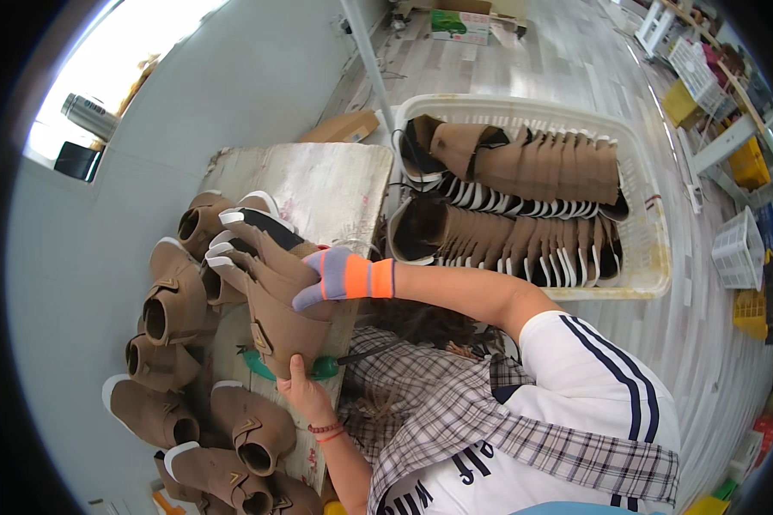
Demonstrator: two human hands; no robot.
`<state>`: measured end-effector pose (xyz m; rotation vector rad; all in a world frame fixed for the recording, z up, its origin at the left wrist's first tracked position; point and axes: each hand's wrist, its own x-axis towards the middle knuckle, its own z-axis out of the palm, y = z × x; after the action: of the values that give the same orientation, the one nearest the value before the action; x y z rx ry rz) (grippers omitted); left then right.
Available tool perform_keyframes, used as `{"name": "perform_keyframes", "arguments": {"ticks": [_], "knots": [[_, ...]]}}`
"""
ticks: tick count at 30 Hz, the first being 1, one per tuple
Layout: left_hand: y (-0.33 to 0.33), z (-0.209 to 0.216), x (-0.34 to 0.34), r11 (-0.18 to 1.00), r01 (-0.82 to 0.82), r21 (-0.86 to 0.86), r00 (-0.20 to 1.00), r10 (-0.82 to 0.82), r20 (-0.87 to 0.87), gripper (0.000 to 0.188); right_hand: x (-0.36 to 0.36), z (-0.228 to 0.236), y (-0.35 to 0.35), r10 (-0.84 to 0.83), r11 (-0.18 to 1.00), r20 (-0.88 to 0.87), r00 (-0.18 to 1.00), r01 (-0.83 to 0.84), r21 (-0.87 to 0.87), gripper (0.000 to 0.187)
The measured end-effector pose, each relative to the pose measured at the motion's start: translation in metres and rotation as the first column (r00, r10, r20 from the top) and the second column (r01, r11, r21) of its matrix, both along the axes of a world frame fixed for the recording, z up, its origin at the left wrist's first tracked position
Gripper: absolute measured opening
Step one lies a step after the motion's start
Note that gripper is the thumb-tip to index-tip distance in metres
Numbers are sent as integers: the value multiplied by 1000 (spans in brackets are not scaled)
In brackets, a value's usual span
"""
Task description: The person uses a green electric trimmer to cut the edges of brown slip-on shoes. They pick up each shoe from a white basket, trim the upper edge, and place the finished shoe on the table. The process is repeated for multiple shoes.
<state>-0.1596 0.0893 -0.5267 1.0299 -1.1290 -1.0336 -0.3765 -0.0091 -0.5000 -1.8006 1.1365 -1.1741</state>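
A nested stack of tan shoe uppers (286,316) with white toe edges and a small gold trim is between my hands above the bench (318,184). My right hand (333,276), in a grey-purple and orange glove, is closed round the stack's upper side. Bare, my left hand (305,390) grips the stack's lower edge, thumb up and the other fingers mostly hidden. Beneath the stack lies a green-handled tool (325,368), partly covered. Other tan uppers (173,292) stand and lie along the bench's left side, some overlapping.
A large white plastic basket (653,249) at the right holds two rows of nested tan uppers (524,163). A pale pole (369,60) rises behind the bench. The white wall (189,112) borders the left. Crates and shelving (739,249) stand at far right, a carton (460,26) at the back.
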Motion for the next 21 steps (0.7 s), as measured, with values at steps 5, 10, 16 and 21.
{"name": "perform_keyframes", "arguments": {"ticks": [5, 10, 16, 21], "knots": [[17, 37, -1, 973, -132, -187, 909, 194, 369, 21, 16, -24, 6, -42, 993, 96, 994, 52, -110, 56], [59, 71, 33, 900, -265, -346, 733, 421, 534, 17, 29, -11, 0, -30, 999, 224, 974, 26, 20, 54], [89, 65, 90, 711, -403, -577, 131, 668, 732, 39, 67, -4, -24, -93, 963, -148, 985, 51, -265, 49], [93, 96, 75, 906, -381, -186, 865, 279, -417, 48, 52, -23, -13, -262, 865, 350, 899, 380, -328, 28]]}}
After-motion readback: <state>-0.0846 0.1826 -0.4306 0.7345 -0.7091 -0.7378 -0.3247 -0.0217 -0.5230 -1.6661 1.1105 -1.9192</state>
